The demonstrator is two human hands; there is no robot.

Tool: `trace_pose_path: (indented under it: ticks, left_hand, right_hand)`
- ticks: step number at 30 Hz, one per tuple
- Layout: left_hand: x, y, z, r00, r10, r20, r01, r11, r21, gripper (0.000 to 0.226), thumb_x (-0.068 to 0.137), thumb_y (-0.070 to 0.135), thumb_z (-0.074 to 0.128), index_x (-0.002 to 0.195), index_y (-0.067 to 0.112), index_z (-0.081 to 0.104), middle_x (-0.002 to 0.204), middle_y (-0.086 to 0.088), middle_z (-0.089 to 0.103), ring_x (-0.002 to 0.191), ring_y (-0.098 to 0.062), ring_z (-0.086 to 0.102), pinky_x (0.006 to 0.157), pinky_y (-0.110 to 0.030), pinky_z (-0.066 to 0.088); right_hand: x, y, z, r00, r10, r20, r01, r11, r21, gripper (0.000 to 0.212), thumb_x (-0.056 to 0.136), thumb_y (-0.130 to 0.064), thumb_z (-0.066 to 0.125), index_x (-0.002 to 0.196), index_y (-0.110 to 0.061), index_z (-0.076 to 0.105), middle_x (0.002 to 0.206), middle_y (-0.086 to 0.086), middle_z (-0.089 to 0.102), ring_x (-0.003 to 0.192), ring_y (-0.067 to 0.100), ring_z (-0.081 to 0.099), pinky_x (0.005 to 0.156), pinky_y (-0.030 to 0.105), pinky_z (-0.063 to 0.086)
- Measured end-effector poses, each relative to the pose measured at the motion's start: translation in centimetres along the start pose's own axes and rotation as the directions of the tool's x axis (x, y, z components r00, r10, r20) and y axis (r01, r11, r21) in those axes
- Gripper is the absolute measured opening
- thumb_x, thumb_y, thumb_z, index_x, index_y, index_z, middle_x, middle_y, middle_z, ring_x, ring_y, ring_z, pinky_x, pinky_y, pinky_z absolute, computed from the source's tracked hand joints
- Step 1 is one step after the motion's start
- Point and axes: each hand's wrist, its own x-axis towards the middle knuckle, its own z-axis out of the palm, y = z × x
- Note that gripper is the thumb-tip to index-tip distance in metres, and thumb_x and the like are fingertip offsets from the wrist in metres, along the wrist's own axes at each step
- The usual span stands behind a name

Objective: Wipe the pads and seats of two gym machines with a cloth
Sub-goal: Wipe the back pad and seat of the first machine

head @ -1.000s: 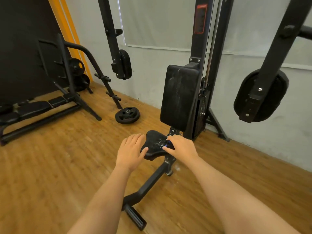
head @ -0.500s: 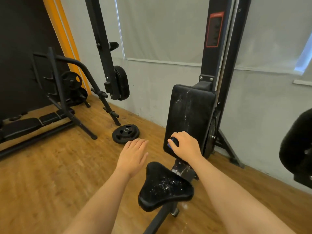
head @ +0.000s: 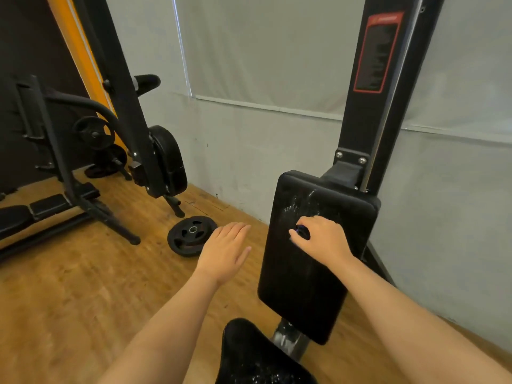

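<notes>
A: From the head camera, what would make this stroke a good one?

B: The right hand [head: 324, 241] has the cloth [head: 301, 231] against the back pad [head: 304, 286], in the pad's upper half. I would press flat and sweep in overlapping passes. Go up first to the white streaks [head: 297, 206] just above the fingers, then down the dark stretch below the wrist to the lower edge.

A: How are those fingers set?

B: The right fingers [head: 294, 234] are curled tight round the cloth and clamped on it. Only a small dark-blue bit peeks out by the thumb. Bunched that small it covers little per pass, so I judge that opening it out under a flatter palm would clean faster. I cannot tell whether the knuckles themselves touch the pad.

A: And the other hand?

B: The left hand [head: 224, 252] holds nothing. Its fingers [head: 235, 231] are straight and close together, palm down. They hang in the air just beside the pad's near edge and do not touch it. Beyond the fingertips a weight plate [head: 191, 235] lies on the wooden floor [head: 69, 300].

A: Could it help?

B: It might steady the pad's edge. That said, the pad looks bolted firm to the upright post [head: 368, 134] above the right fingers.

A: Anything else close by?

B: The seat [head: 249, 356] is below both wrists at the bottom of the view. It shows white specks, so I judge it needs a pass too.
</notes>
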Motion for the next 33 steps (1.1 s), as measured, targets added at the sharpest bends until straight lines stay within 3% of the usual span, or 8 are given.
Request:
trace_pose_path:
  ticks: [6, 8, 12, 16, 21, 26, 29, 33]
  left_hand:
    - [6.2, 0.4, 1.2, 0.993, 0.118, -0.012, -0.118, 0.992, -0.041, 0.057, 0.101, 0.045, 0.034, 0.152, 0.022, 0.022, 0.157, 0.003, 0.025, 0.146, -0.015, 0.020, 0.119, -0.034, 0.014]
    - [8.5, 0.3, 1.6, 0.993, 0.115, -0.014, -0.116, 0.989, -0.096, 0.059, 0.101, 0.046, 0.033, 0.153, 0.023, 0.019, 0.159, 0.003, 0.022, 0.146, -0.014, 0.017, 0.120, -0.036, 0.017]
    - [14.5, 0.8, 1.9, 0.978, 0.178, -0.111, -0.197, 0.959, -0.204, 0.054, 0.101, 0.041, 0.037, 0.150, 0.020, 0.029, 0.156, 0.000, 0.030, 0.145, -0.017, 0.022, 0.117, -0.034, 0.018]
    - [21.3, 0.9, 2.7, 0.954, 0.240, -0.182, -0.287, 0.907, -0.309, 0.048, 0.102, 0.038, 0.034, 0.145, 0.018, 0.038, 0.151, -0.001, 0.039, 0.141, -0.017, 0.030, 0.116, -0.034, 0.021]
    - [25.7, 0.0, 5.5, 0.916, 0.345, -0.204, -0.400, 0.798, -0.450, 0.043, 0.101, 0.042, 0.033, 0.132, 0.019, 0.050, 0.130, 0.002, 0.055, 0.123, -0.015, 0.047, 0.104, -0.030, 0.036]
    - [28.0, -0.2, 7.9, 0.891, 0.331, -0.311, -0.452, 0.714, -0.535, 0.045, 0.096, 0.047, 0.031, 0.113, 0.016, 0.059, 0.106, 0.004, 0.060, 0.096, -0.011, 0.057, 0.069, -0.021, 0.039]
    - [28.2, -0.1, 9.1, 0.870, 0.279, -0.407, -0.480, 0.670, -0.567, 0.041, 0.094, 0.042, 0.033, 0.103, 0.014, 0.062, 0.096, 0.002, 0.063, 0.085, -0.012, 0.058, 0.060, -0.020, 0.036]
    - [28.0, 0.3, 9.0, 0.894, 0.214, -0.394, -0.436, 0.622, -0.651, 0.038, 0.095, 0.040, 0.031, 0.101, 0.017, 0.061, 0.092, 0.007, 0.059, 0.081, -0.001, 0.046, 0.061, -0.009, 0.028]
  right_hand:
    - [4.3, 0.7, -1.2, 0.998, -0.021, -0.066, 0.025, 0.997, 0.072, 0.035, 0.091, -0.053, 0.050, 0.103, -0.022, 0.062, 0.093, -0.006, 0.064, 0.086, 0.008, 0.058, 0.075, 0.028, 0.053]
    - [5.3, 1.1, -1.7, 0.998, 0.052, -0.032, -0.048, 0.992, 0.118, 0.035, 0.090, -0.053, 0.051, 0.106, -0.022, 0.055, 0.094, -0.005, 0.063, 0.083, 0.010, 0.060, 0.076, 0.032, 0.054]
    - [7.5, 2.9, -3.5, 0.971, 0.240, 0.021, -0.236, 0.927, 0.290, 0.033, 0.091, -0.049, 0.055, 0.099, -0.020, 0.041, 0.078, 0.001, 0.058, 0.061, 0.013, 0.053, 0.061, 0.030, 0.049]
    - [10.0, 5.4, -4.2, 0.884, 0.460, -0.080, -0.405, 0.841, 0.360, 0.034, 0.089, -0.047, 0.058, 0.085, -0.019, 0.039, 0.078, 0.006, 0.054, 0.066, 0.019, 0.047, 0.067, 0.040, 0.046]
    - [14.2, 5.8, -2.9, 0.756, 0.630, -0.178, -0.566, 0.765, 0.307, 0.030, 0.090, -0.041, 0.060, 0.086, -0.018, 0.041, 0.075, 0.000, 0.052, 0.069, 0.019, 0.050, 0.068, 0.034, 0.046]
    - [16.5, 4.8, -0.9, 0.777, 0.619, -0.116, -0.618, 0.785, 0.052, 0.031, 0.090, -0.046, 0.057, 0.096, -0.019, 0.045, 0.086, 0.001, 0.058, 0.075, 0.016, 0.057, 0.070, 0.033, 0.053]
    - [16.2, 4.8, -1.4, 0.780, 0.624, -0.042, -0.626, 0.779, -0.041, 0.038, 0.085, -0.051, 0.062, 0.102, -0.021, 0.045, 0.094, -0.003, 0.057, 0.080, 0.015, 0.056, 0.072, 0.030, 0.052]
    - [15.8, 4.6, -2.1, 0.761, 0.647, -0.043, -0.646, 0.762, 0.032, 0.037, 0.089, -0.048, 0.058, 0.109, -0.020, 0.044, 0.097, -0.006, 0.056, 0.085, 0.015, 0.057, 0.076, 0.030, 0.051]
